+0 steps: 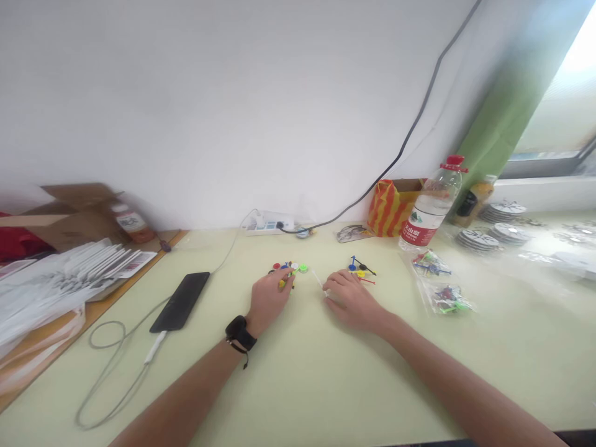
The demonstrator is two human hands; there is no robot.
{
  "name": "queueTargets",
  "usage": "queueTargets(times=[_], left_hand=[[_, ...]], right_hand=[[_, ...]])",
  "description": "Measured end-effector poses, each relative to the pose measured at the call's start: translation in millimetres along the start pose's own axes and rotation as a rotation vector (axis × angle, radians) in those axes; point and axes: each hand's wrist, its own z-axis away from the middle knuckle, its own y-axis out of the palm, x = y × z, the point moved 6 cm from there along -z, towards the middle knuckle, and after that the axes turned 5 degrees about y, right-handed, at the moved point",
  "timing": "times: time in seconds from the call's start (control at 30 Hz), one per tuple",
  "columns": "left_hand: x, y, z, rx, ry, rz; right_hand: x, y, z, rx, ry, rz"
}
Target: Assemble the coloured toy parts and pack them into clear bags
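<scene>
Mid frame, on the pale desk, both hands work w/ tiny plastic toy bits. L hand is curled, fingertips pinching a yellow bit right at the edge of a small pile of round coloured bits. R hand lies low w/ fingers bent. Its tips touch the end of a thin white stick, but I can't tell if it pinches it or just rests there. Just above the R hand is a 2nd pile, sticks w/ little discs.

These bits look v. light, hard & smooth, so prob. easy to flick away or drop. The sticks look thin & may snap. Best held w/ two fingertips near the middle, I think.

Around: a black phone w/ a grey cable at lower left, well apart. A water bottle & two clear bags of more bits at mid right. Nothing sits between the hands & the piles.
</scene>
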Motion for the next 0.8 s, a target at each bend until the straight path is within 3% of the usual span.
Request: queueTargets(times=[0.17, 0.4, 0.8], left_hand=[[0.8, 2.5, -0.7, 0.039, -0.015, -0.004], [1.9, -2.5, -1.2, -0.072, 0.027, -0.003], [6.5, 5.6, 0.5, 0.014, 0.013, -0.076]], right_hand=[[1.3, 4.0, 0.8, 0.040, -0.006, -0.015], [2.0, 5.9, 1.5, 0.056, -0.029, -0.021], [2.4, 6.3, 1.8, 0.074, -0.018, -0.021]])
